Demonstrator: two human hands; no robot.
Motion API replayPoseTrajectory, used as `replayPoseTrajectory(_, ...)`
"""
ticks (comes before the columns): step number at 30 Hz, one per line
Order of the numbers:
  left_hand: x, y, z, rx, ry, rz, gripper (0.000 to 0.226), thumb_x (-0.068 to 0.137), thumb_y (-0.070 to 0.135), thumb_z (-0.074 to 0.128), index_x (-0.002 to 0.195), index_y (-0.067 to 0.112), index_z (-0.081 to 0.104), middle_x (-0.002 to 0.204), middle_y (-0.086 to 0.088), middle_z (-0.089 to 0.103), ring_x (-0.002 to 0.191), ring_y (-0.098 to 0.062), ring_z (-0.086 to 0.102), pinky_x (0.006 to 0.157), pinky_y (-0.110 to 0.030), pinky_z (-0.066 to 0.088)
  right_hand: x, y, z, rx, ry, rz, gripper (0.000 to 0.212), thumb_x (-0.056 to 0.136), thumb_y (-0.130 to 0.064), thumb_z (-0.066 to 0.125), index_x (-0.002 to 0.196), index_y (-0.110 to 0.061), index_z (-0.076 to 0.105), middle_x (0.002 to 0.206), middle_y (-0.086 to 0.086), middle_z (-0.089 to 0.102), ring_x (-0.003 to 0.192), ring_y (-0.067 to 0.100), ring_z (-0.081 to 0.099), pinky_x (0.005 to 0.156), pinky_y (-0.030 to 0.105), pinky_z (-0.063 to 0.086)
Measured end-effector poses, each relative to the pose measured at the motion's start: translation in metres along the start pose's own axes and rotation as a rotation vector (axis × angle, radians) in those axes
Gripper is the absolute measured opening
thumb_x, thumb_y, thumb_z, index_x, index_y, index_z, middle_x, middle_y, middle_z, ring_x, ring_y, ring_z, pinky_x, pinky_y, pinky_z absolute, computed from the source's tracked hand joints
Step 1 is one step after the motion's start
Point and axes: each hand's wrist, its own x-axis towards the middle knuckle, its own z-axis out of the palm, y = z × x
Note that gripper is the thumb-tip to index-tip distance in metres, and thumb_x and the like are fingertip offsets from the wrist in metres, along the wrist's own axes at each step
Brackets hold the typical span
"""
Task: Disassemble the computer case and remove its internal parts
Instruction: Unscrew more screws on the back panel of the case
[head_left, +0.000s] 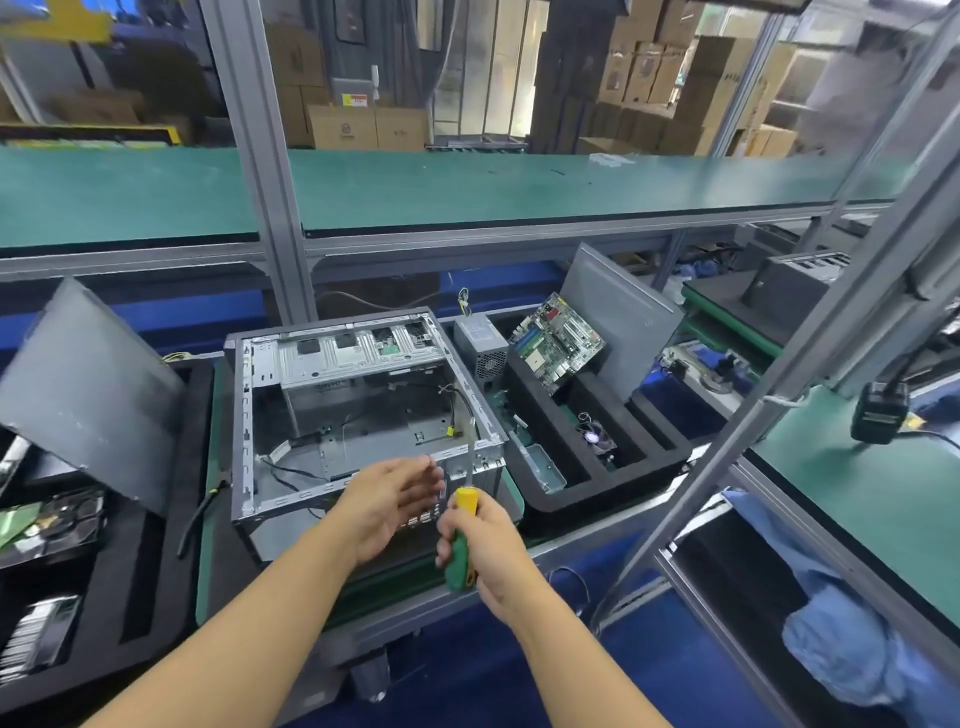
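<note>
Right hand (491, 551) gripping screwdriver (466, 505), shaft upward

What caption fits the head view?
Right hand grips a green-and-yellow screwdriver at the open computer case, left hand open beside it; motherboard leans in the foam tray.

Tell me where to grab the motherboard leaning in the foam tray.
Pinch the motherboard by its upper edge, coming from above. It leans tilted in the foam tray, lower edge down in the slot and a grey panel close behind, so the top is probably the freest side.
</note>
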Motion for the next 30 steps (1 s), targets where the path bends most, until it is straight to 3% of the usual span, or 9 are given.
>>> replayPoseTrajectory(4, 0.012, 0.016, 0.008, 0.296, -0.098, 0.08, 0.018, 0.096, 0.015, 0.064, 0.102, 0.0, 0.073, 0.092, -0.016, 0.076, 0.083, -0.022, 0.072, 0.08, -0.032, 0.059, 0.031, -0.027, 0.002, 0.077, 0.12, -0.064, 0.016, 0.096, -0.021, 0.064, 0.089, -0.008, 0.058, 0.064, 0.004, 0.052, 0.05, 0.018, 0.046, 0.052, 0.032, 0.045)
replayPoseTrajectory(8, 0.045, 0.03, 0.013, 0.802, -0.146, 0.426, 0.01, 0.093, 0.021, 0.07, 0.09, 0.024, 0.079, 0.081, 0.012, 0.074, 0.077, -0.002, 0.068, 0.069, -0.015, 0.05, 0.058, -0.039, -0.007, 0.166, 0.136, 0.033, 0.023, 0.099, -0.026, 0.064, 0.091, -0.005, 0.067, 0.064, 0.004, 0.057, 0.047, 0.016, 0.047, 0.048, 0.03, 0.047)
replayPoseTrajectory(10, 0.068, 0.033, 0.02, 0.966, -0.217, 0.616, 0.013, 0.09, 0.021, 0.073, 0.081, 0.03, 0.078, 0.078, 0.017, 0.068, 0.075, -0.002, 0.065, 0.067, -0.017, 0.047, 0.072, -0.044, -0.017, 0.22, 0.161, 0.075, 0.022, 0.099, -0.028, 0.065, 0.095, -0.007, 0.066, 0.064, 0.004, 0.057, 0.047, 0.015, 0.048, 0.047, 0.029, 0.047)
replayPoseTrajectory(15, 0.119, 0.031, 0.052, 0.979, -0.308, 0.749, 0.017, 0.085, 0.02, 0.078, 0.094, 0.034, 0.076, 0.079, 0.018, 0.066, 0.074, -0.001, 0.064, 0.067, -0.013, 0.046, 0.098, -0.062, -0.053, 0.276, 0.241, 0.098, 0.021, 0.098, -0.026, 0.065, 0.103, -0.006, 0.064, 0.065, 0.003, 0.056, 0.048, 0.013, 0.047, 0.049, 0.03, 0.047)
replayPoseTrajectory(23, 0.178, 0.024, 0.111, 1.026, -0.425, 0.732, 0.008, 0.088, 0.022, 0.075, 0.094, 0.02, 0.081, 0.082, 0.009, 0.068, 0.075, -0.004, 0.062, 0.071, -0.02, 0.047, 0.13, -0.078, -0.113, 0.367, 0.424, 0.117, 0.017, 0.097, -0.021, 0.066, 0.093, -0.005, 0.067, 0.062, 0.003, 0.056, 0.044, 0.011, 0.044, 0.043, 0.028, 0.046)
replayPoseTrajectory(27, 0.21, 0.02, 0.132, 1.096, -0.461, 0.586, 0.012, 0.089, 0.027, 0.075, 0.098, 0.021, 0.081, 0.088, 0.003, 0.073, 0.08, -0.009, 0.065, 0.076, -0.026, 0.048, 0.156, -0.073, -0.154, 0.291, 0.448, 0.124, 0.016, 0.099, -0.016, 0.063, 0.098, -0.002, 0.068, 0.063, 0.006, 0.056, 0.043, 0.013, 0.044, 0.042, 0.029, 0.044)
replayPoseTrajectory(30, 0.236, 0.018, 0.143, 1.32, -0.49, 0.402, 0.028, 0.092, 0.031, 0.07, 0.118, 0.02, 0.074, 0.113, 0.002, 0.073, 0.102, -0.013, 0.066, 0.091, -0.027, 0.049, 0.177, -0.065, -0.182, 0.051, 0.443, 0.154, 0.016, 0.098, -0.012, 0.062, 0.087, -0.002, 0.066, 0.064, 0.009, 0.059, 0.045, 0.016, 0.045, 0.045, 0.03, 0.045)
